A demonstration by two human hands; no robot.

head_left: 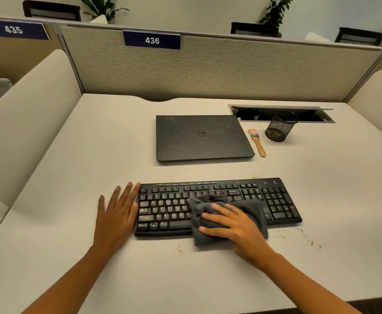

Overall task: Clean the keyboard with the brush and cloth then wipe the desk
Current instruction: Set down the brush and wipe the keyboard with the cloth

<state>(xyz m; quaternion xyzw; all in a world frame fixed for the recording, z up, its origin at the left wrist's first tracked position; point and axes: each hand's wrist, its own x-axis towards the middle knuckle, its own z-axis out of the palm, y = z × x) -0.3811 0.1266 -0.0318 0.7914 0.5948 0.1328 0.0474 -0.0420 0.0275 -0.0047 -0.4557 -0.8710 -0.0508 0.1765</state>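
Note:
A black keyboard (276,200) lies across the near middle of the white desk (95,143). A bunched grey cloth (208,208) covers the keyboard's centre and hangs over its front edge. My right hand (233,225) rests on top of the cloth and presses it onto the keys, fingers spread and slightly bent. My left hand (117,211) lies flat on the desk with straight fingers, touching the keyboard's left end. A small wooden-handled brush (258,142) lies on the desk to the right of the laptop, away from both hands.
A closed dark laptop (203,137) sits behind the keyboard. A black mesh pen cup (280,125) stands by an open cable slot (282,113) at the back right. Brown crumbs (307,239) dot the desk by the keyboard's front right. Partition walls enclose the desk.

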